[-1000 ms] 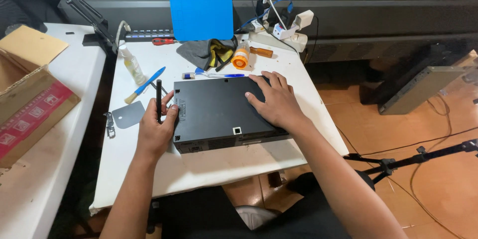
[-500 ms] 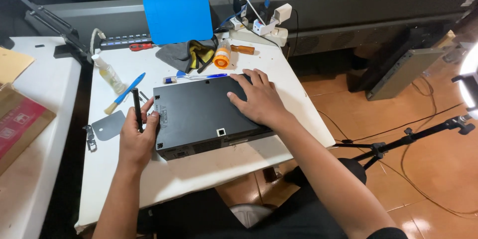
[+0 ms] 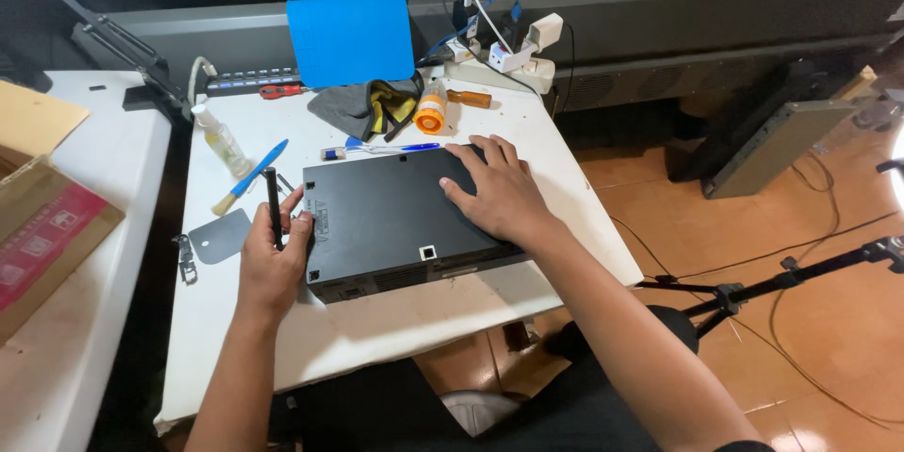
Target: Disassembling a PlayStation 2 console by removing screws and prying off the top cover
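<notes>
Here my left hand (image 3: 271,264) is clenched around a thin black tool (image 3: 273,204) beside the black box (image 3: 400,218) on the bench (image 3: 377,320); my right hand (image 3: 499,193) lies flat and released on top of the box.

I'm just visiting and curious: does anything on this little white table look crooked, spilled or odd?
Nothing looks spilled or broken. The black flat device lies askew, its near corner just past the white table edge. The right hand presses on it; the left hand holds a thin black tool upright.
</notes>
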